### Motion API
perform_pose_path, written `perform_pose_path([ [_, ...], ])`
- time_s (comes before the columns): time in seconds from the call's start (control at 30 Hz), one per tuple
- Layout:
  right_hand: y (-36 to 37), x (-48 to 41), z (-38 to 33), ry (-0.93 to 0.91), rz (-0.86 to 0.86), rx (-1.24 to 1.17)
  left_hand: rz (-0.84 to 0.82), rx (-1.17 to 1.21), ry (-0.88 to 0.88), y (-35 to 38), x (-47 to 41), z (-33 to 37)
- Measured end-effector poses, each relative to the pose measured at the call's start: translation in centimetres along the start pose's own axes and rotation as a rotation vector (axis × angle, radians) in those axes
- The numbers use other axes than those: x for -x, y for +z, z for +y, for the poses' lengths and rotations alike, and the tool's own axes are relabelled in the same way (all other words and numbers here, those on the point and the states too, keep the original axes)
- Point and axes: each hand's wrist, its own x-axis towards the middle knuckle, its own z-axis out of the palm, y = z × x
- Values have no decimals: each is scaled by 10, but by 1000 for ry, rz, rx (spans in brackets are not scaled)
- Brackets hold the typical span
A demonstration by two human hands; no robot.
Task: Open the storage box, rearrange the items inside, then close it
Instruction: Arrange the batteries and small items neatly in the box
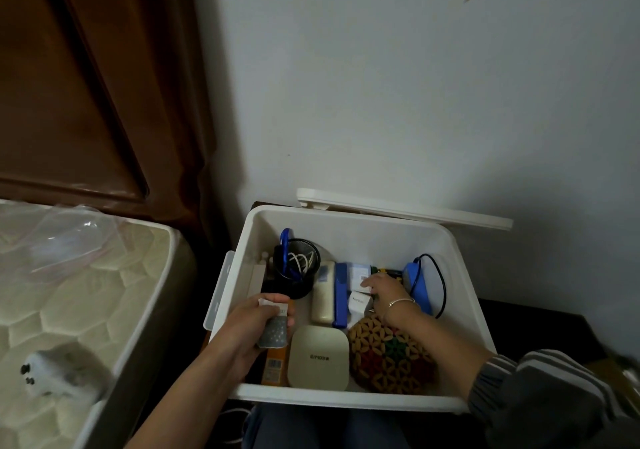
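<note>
The white storage box [460, 275] stands open in front of me, its lid [405, 208] leaning against the wall behind it. My left hand [252, 320] grips a grey dotted remote [273, 332] over the box's left side. My right hand [386, 293] reaches into the middle and touches a small white carton [358, 301]. Inside lie a black mesh pen cup [298, 268], a cream remote [323, 298], a blue box [341, 294], a blue device with a black cable [419, 282], a beige square case [318, 357], an orange packet [277, 365] and a woven patterned ball [391, 355].
A mattress [79, 303] with a plastic bag [62, 241] and a white plug adapter [62, 376] lies at the left. A brown wooden headboard [86, 85] rises behind it. The white wall [415, 85] stands behind the box. My knees are just below the box's near edge.
</note>
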Motion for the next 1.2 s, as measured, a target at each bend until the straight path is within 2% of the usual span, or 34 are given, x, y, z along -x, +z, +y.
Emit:
perform_pose_path([
  [0.1,4,2,1,44,61,9,4,-5,0,0,1,0],
  [0.23,9,3,2,58,-28,39,6,-16,1,1,2,1],
  [0.43,4,-4,-1,-15,-92,84,0,-24,1,1,4,1],
  [0.67,3,-6,12,14,-57,73,-6,-20,1,2,4,1],
  [0.73,-6,-6,6,39,10,68,-5,-19,2,3,4,0],
  [0.8,-20,-2,-2,85,171,-44,-10,2,6,2,5,0],
  [0.87,-34,13,-14,87,346,-291,-33,59,12,1,4,0],
  [0.93,-44,40,-35,50,397,-513,-82,116,25,3,2,1],
  [1.0,-45,70,-60,2,289,-648,-149,179,46,9,4,2],
  [1.1,-33,107,-98,-20,22,-734,-234,272,103,27,10,0],
  [1.2,-19,124,-120,4,-1,-856,-267,368,181,43,20,-5],
])
